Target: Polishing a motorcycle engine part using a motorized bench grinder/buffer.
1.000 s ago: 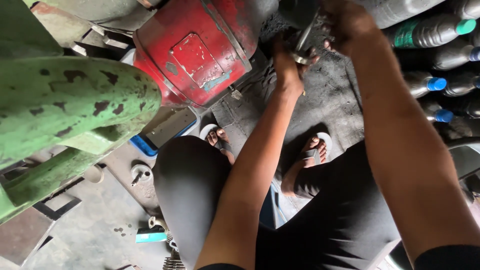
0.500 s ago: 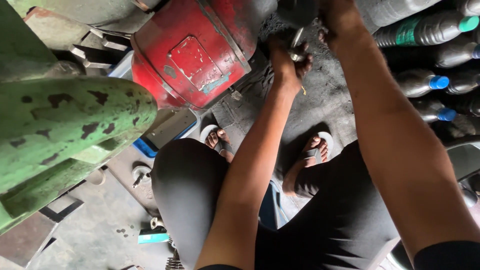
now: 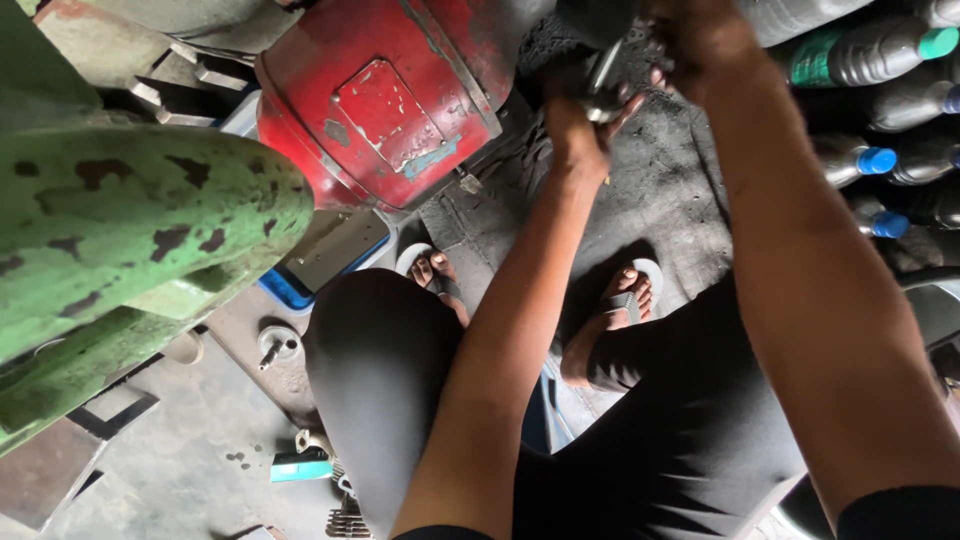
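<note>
Closest in: black-trousered knees point(image 3: 380, 400) filling the bottom, two forearms running up from 6 o'clock toward 12. Down at 7 o'clock, a small teal box point(image 3: 300, 466) and some loose metal bits on the grimy floor point(image 3: 190, 470). Further out, feet in grey sandals point(image 3: 628, 300) on the dark ground, roughly dead centre. Off at 9 o'clock, a big chipped green casting point(image 3: 130, 230); just past it, around 11 o'clock, a red rounded motor housing point(image 3: 390, 90) with a square plate on its face. Up at 12 to 1 o'clock, both hands bunched together on a small shiny metal piece point(image 3: 603, 85), looks like a short rod or bolt, long axis running roughly 12-to-6 with a slight tilt toward 1. Left hand point(image 3: 575, 125) sitting just under it, fingers curled up around the lower end; right hand point(image 3: 700, 45) above and to the 2 o'clock side, fingers closed over the top, but too dark up there to tell exactly what's pinched. Left hand nearer of the two, touching it from below. Farthest back, at 2 to 3 o'clock, a row of grey bottles point(image 3: 870, 60) lying on their sides with blue and green caps.
</note>
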